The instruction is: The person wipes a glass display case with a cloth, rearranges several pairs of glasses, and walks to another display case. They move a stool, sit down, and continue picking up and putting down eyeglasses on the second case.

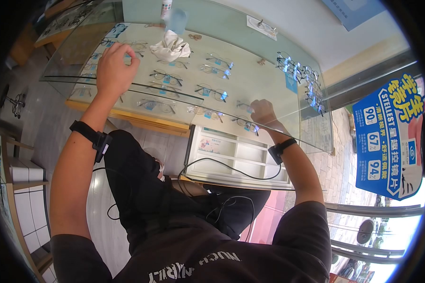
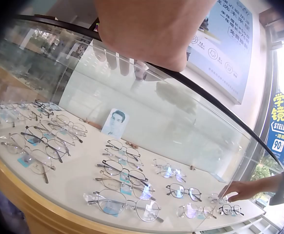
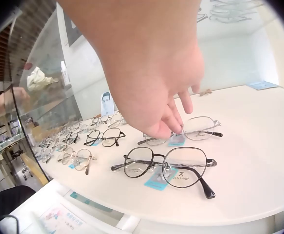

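Observation:
Inside the glass display case, my right hand [image 3: 151, 97] pinches a pair of thin-rimmed eyeglasses [image 3: 200, 126] at the bridge, close over the white shelf [image 3: 244, 161]. Part of that frame is hidden behind the fingers. Nearer the shelf front sits a dark-rimmed pair of eyeglasses [image 3: 184, 168] with a blue tag [image 3: 157, 179]. My left hand [image 1: 115, 68] rests at the case's glass top on the left, thumb and forefinger loosely bent with nothing between them. In the left wrist view its wrist and palm overlap the dark glass edge [image 2: 200, 90].
A crumpled white cloth [image 1: 171, 46] lies on the glass top, with a bottle [image 1: 166, 9] behind it. Several tagged eyeglasses stand in rows on the shelf. Below it is a white compartmented drawer [image 1: 243, 153]. A cable [image 1: 208, 160] hangs across my lap. A blue sign [image 1: 387, 141] stands right.

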Motion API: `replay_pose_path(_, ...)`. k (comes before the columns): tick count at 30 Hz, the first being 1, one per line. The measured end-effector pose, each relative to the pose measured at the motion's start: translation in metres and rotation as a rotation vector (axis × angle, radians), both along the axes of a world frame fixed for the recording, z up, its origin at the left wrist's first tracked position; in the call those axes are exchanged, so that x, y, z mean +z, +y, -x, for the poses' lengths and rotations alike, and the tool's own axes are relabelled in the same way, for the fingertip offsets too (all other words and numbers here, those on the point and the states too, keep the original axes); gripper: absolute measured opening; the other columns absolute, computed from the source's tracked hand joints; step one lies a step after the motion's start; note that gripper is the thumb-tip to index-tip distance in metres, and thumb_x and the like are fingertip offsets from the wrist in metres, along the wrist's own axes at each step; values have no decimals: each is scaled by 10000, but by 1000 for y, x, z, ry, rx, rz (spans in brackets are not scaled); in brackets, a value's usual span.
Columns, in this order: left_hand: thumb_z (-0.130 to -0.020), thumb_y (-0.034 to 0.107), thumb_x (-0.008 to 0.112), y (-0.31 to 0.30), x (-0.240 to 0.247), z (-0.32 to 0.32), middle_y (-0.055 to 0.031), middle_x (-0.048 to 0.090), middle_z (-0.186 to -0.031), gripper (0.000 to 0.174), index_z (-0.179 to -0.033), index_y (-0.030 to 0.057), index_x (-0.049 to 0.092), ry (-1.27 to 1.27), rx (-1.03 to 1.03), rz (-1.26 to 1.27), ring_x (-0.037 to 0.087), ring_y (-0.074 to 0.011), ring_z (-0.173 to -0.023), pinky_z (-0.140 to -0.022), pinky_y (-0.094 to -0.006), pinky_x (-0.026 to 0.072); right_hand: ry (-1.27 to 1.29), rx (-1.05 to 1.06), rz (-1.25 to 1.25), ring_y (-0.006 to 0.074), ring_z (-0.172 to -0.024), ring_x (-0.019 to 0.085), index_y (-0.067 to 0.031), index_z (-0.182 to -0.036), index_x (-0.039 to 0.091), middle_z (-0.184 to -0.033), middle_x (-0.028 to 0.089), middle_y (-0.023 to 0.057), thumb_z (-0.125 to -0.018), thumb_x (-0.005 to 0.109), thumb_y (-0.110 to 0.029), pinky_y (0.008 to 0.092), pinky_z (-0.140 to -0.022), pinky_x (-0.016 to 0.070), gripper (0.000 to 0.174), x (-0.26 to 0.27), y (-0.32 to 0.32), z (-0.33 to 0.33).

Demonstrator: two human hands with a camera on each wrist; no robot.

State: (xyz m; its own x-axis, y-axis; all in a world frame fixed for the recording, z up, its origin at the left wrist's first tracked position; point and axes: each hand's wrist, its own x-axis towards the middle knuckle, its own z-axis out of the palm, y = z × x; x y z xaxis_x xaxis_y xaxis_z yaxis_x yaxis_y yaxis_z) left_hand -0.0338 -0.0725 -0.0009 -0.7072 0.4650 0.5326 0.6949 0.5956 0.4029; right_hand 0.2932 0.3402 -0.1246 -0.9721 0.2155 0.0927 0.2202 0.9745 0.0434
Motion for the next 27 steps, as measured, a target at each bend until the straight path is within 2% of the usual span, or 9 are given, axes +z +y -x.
replay_pose_path(5, -894, 168, 725, 0, 0, 0, -81, 685, -1100, 127, -969, 88, 660, 14, -3, -2, 633, -356, -1144, -967, -460, 510, -3, 13, -24, 343, -1035, 668, -105, -910, 801, -1035, 756, 90, -828, 648, -98, 480, -953, 504, 174, 7, -7, 4)
replay_pose_path(12, -895, 173, 729, 0, 0, 0, -74, 686, -1101, 132, -971, 91, 659, 11, 3, 9, 635, -350, -1146, -971, -459, 511, -2, 0, -70, 354, -998, 685, -105, -920, 809, -997, 762, 117, -832, 652, -109, 470, -921, 525, 180, 6, -6, 6)
replay_pose_path(15, -893, 170, 729, 0, 0, 1, -74, 685, -1100, 131, -970, 91, 658, 11, 2, 6, 635, -349, -1146, -968, -460, 511, 8, 13, -38, 346, -1016, 678, -104, -901, 794, -1020, 748, 110, -823, 671, -125, 476, -932, 517, 148, 10, -6, 3)
replay_pose_path(17, -892, 169, 729, 0, -1, 1, -76, 684, -1098, 133, -970, 90, 658, 18, 1, 1, 634, -351, -1142, -965, -462, 510, 87, 36, -36, 334, -1048, 659, -128, -850, 774, -1050, 725, 74, -797, 721, -155, 481, -967, 496, 80, 10, -4, -1)
replay_pose_path(20, -889, 168, 729, 0, -1, 0, -82, 681, -1095, 136, -971, 88, 656, 20, -9, -6, 632, -357, -1135, -958, -465, 509, 32, 60, 56, 317, -1071, 638, -152, -801, 754, -1064, 701, 47, -761, 773, -184, 479, -1001, 473, 55, 21, -8, -9)
replay_pose_path(24, -905, 198, 708, 0, -1, 1, -70, 683, -1070, 107, -933, 103, 668, 29, -1, 4, 640, -341, -1110, -926, -476, 525, -15, 132, 74, 303, -1083, 631, -160, -785, 757, -1063, 702, 49, -745, 792, -195, 466, -1017, 462, 63, 29, -20, -16)
replay_pose_path(27, -907, 197, 706, 0, -1, 0, -70, 681, -1058, 103, -926, 104, 666, 44, -5, -11, 641, -342, -1101, -923, -478, 524, 2, 151, 73, 293, -1025, 643, -159, -759, 757, -1011, 703, 53, -737, 786, -190, 460, -980, 477, 47, 27, -22, -18)
